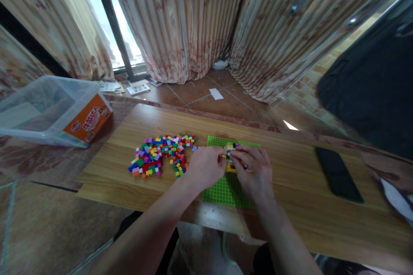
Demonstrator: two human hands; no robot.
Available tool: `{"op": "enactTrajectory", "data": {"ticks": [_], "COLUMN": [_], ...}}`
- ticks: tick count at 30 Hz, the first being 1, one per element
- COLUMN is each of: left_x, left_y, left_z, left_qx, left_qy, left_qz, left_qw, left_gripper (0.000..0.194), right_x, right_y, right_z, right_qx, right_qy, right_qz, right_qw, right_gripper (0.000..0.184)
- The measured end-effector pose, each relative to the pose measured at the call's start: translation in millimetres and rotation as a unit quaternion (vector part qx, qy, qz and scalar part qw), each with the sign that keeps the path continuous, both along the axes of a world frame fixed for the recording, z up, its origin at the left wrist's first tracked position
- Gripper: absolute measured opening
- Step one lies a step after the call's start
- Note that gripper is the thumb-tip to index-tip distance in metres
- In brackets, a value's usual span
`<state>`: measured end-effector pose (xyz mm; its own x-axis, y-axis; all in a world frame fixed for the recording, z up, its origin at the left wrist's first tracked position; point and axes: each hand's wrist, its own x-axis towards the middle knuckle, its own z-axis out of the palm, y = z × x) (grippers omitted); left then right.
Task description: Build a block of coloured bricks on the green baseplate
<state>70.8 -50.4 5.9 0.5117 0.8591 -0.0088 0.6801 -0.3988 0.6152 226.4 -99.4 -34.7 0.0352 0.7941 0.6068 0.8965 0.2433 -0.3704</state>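
A green studded baseplate [226,195] lies on the wooden table in front of me. On its upper middle stands a small build of toy bricks [231,166], with yellow, white and dark pieces showing between my hands. My left hand [208,164] is closed, its fingertips pressed against the left side of the build. From the right, my right hand [257,171] bends over the build, its thumb and fingers closed on the bricks. Both hands cover part of the build, so any single small brick in the fingers is hidden.
Left of the baseplate is a spread of loose coloured bricks [151,154] on the table [284,193]. A black phone [338,174] lies to the right. A clear plastic bin [54,126] with an orange label stands beyond the table's left end. Curtains [193,30] hang behind.
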Motion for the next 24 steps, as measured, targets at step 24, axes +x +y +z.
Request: {"op": "enactTrajectory", "data": {"ticks": [24], "left_x": [2.7], "left_y": [-1.7], "left_z": [-1.1], "left_qx": [0.029], "left_qy": [0.043], "left_qz": [-0.018], "left_qw": [0.998], "left_gripper": [0.027], "right_x": [-5.5], "right_y": [-4.1], "right_z": [0.8], "right_qx": [0.004], "right_qy": [-0.042], "right_qz": [0.007], "right_qw": [0.999], "right_gripper": [0.016]}}
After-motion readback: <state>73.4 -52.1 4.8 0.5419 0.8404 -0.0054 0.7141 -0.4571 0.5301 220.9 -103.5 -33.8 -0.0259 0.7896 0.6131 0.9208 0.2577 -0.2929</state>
